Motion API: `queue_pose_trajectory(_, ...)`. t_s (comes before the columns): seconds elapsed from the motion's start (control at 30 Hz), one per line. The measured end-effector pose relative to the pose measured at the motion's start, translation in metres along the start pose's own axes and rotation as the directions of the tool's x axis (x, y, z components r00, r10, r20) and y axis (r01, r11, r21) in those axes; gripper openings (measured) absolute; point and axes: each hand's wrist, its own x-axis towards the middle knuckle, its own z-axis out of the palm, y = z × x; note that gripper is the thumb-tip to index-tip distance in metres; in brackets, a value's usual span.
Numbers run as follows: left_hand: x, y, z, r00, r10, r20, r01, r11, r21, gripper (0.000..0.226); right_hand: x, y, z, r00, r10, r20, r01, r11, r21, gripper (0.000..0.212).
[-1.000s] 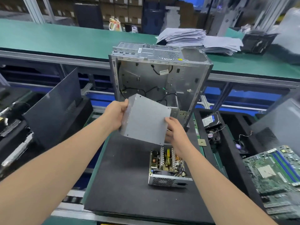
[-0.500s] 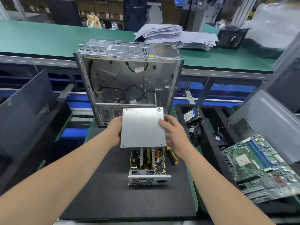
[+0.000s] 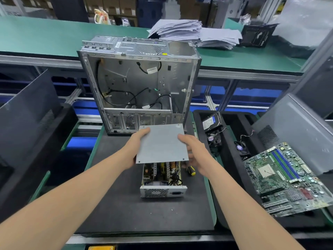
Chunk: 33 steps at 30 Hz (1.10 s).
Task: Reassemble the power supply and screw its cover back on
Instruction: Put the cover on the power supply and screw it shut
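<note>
Now, cover (image 3: 162, 143) pinched at both side edges by left hand (image 3: 134, 148) and right hand (image 3: 196, 154), open PSU (image 3: 162, 179) just below the grip, screwdriver (image 3: 191, 170) under right hand

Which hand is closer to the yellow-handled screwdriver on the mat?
Right. The right hand, holding the right edge of the metal cover, hovers just over the screwdriver. The left hand grips the left edge, across the open power supply from it.
</note>
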Motion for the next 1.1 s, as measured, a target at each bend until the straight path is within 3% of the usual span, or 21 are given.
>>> queue_pose_trajectory(0.3, -0.011, -0.018, 0.006, 0.999, -0.028, 0.045, 0.024, 0.997, 0.066, 0.040, -0.011, 0.035, -0.012, 0.998, 0.042, 0.050, -0.044, 0.998, 0.045, 0.071)
queue_pose_trajectory(0.87, -0.002, -0.063, -0.006, 0.995, -0.098, 0.034, 0.098, 0.995, 0.006, 0.042, -0.007, 0.066, -0.012, 0.995, 0.095, 0.042, -0.094, 0.995, -0.020, 0.074)
queue_pose_trajectory(1.1, 0.006, -0.067, -0.007, 0.993, -0.104, 0.062, 0.103, 0.995, 0.011, 0.046, -0.006, 0.068, -0.012, 0.994, 0.097, 0.044, -0.096, 0.995, -0.030, 0.046)
